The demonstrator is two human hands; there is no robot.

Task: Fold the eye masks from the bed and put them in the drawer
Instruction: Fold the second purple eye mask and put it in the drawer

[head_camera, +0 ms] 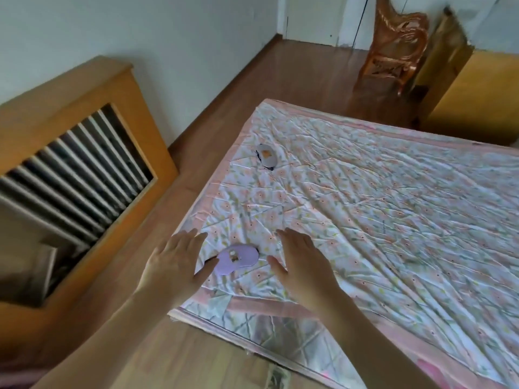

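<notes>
A purple eye mask (pixel 236 258) lies flat on the bed (pixel 365 209) near its front left corner, a small picture on its face and a dark strap showing at its left end. My left hand (pixel 177 262) hovers just left of it with fingers straight. My right hand (pixel 302 261) hovers just right of it, fingers spread. Neither hand holds anything. A grey eye mask (pixel 266 155) with an orange picture lies farther back near the bed's left edge.
The bed has a wrinkled floral cover with a pink border. A wooden radiator cover (pixel 75 153) stands at the left wall. A wicker chair (pixel 393 49) and a wooden cabinet (pixel 477 88) stand at the back right on the wood floor.
</notes>
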